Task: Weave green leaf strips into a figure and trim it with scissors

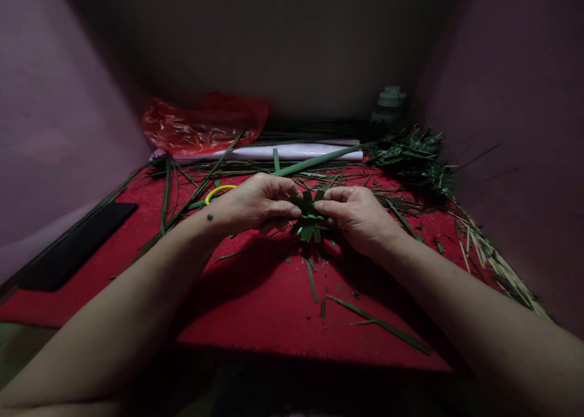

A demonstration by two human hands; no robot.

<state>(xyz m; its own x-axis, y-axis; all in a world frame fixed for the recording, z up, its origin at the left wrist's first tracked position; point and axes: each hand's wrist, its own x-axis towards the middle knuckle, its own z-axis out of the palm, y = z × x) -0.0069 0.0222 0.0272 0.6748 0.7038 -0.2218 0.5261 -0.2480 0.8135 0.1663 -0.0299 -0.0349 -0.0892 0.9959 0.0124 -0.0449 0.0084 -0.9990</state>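
Between my two hands, above the middle of the table, is a small woven piece of green leaf strips with short cut ends spreading out around it. My left hand pinches its left side between thumb and fingers. On the other side, my right hand grips the right edge the same way. Part of the weave is hidden behind the fingertips. A yellow ring-shaped handle shows just behind my left wrist. A long green leaf strip lies behind the hands.
Leaf scraps litter the red tabletop. A red plastic bag and a white roll lie at the back. A bundle of green woven leaves, a bottle and pale stalks are on the right. Left lies a black flat object.
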